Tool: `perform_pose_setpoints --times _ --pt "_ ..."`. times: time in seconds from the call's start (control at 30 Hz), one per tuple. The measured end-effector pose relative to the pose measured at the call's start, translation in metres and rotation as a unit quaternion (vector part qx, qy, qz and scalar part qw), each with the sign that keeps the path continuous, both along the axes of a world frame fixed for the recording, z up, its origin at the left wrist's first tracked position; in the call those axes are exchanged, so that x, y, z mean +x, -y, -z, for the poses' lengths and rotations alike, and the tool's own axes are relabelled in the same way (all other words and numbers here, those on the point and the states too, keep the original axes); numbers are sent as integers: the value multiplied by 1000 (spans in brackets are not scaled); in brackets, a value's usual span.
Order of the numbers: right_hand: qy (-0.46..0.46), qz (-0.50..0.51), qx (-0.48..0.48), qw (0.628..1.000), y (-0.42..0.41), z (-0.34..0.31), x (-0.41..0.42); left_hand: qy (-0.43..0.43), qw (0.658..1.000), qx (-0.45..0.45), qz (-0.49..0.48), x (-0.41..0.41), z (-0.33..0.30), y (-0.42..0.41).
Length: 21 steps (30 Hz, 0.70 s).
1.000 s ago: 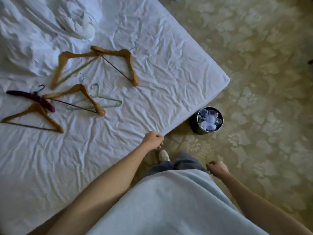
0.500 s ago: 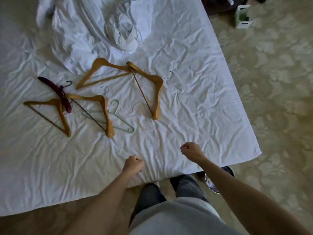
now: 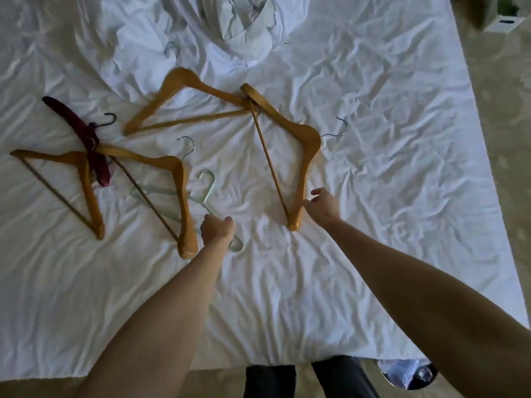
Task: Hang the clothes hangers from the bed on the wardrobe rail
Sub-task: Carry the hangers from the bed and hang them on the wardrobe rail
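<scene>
Now we have reached over the bed (image 3: 373,254), left hand (image 3: 216,228) curled around the pale hanger (image 3: 207,193), right hand (image 3: 323,206) spread, touching the wooden hanger (image 3: 304,156), so pickup starts.

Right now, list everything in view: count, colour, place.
wooden hangers: four, tan, spread over the bed
padded hanger: one, dark red, far left, across two wooden ones
thin hanger: one, pale green, partly under a wooden one
bed sheet: one, white, wrinkled
bedding heap: white, top centre
bin: one, dark, floor at bottom right
left hand: grips the thin hanger
right hand: touches the rightmost wooden hanger's lower end
</scene>
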State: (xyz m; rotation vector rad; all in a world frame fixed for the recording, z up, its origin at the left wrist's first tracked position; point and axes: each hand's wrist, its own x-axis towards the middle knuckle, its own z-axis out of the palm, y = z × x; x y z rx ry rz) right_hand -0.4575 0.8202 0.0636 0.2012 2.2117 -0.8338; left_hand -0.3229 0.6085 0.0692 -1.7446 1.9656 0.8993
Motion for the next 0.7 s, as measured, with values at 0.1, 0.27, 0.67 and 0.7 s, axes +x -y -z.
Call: perform_pose_setpoints --times 0.1,0.27,0.67,0.7 --pt "-28 48 4 998 24 35 -21 26 998 -12 -47 -15 34 19" --pt "-80 42 59 994 56 69 -45 26 998 -54 -30 -17 67 41" --pt "-79 177 -95 976 19 -22 -9 -126 977 153 -83 -26 4 -6" --pt "-91 169 -100 976 13 -35 -3 -138 973 163 -83 -26 -8 -13"
